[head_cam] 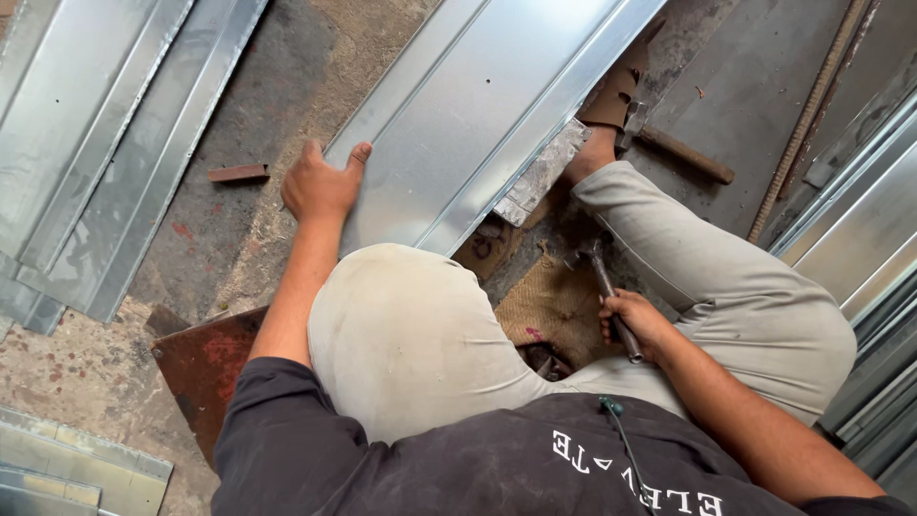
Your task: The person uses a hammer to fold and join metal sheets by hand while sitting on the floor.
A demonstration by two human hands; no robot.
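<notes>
Both hands work: my left hand (322,183) presses spread on the metal sheet (478,105), which runs up-right. My right hand (632,323) grips what seems a hammer (604,282), head away.

Knees (411,334) crowd the sacking (554,306) (floor (220,220) open leftward).

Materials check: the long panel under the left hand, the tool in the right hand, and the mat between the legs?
Long panel: looks like galvanized sheet steel, with a bright silvery, faintly mottled sheen and folded edges; left hand rests on its end.
Tool gripped by right hand: dark dull metal, probably steel, a hammer by its shape.
Mat: coarse brown woven fabric, likely jute sacking.
</notes>
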